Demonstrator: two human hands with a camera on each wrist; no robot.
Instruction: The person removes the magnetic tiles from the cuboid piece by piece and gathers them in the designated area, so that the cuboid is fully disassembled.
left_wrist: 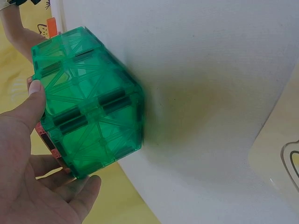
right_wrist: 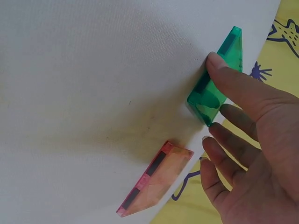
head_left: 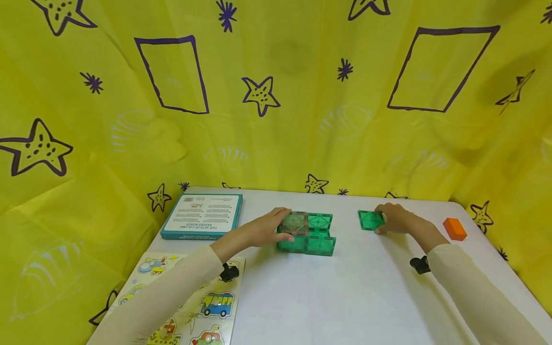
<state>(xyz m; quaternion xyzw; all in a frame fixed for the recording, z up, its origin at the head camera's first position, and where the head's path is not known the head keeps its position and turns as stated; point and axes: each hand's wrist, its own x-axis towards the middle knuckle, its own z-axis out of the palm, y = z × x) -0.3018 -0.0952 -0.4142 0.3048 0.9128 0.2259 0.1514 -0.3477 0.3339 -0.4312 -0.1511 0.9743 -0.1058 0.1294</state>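
In the head view, my left hand [head_left: 268, 229] grips the left end of a structure of translucent green magnetic tiles [head_left: 320, 243]. A reddish tile [head_left: 295, 223] lies over its left part. The left wrist view shows the thumb on one side of the green tile structure [left_wrist: 93, 100] and the other fingers round its end. To the right, apart from the structure, my right hand [head_left: 394, 218] pinches a single green magnetic tile [head_left: 370, 220] by its edge. In the right wrist view the thumb presses on that green tile [right_wrist: 229, 56], with the index finger at its lower edge.
An orange piece [head_left: 454, 229] lies right of my right hand. At the back left is a teal-edged box [head_left: 202, 215]. A vehicle puzzle board [head_left: 217, 282] lies at the front left, under my left forearm. A yellow patterned curtain [head_left: 293, 129] hangs behind the white table [head_left: 327, 302].
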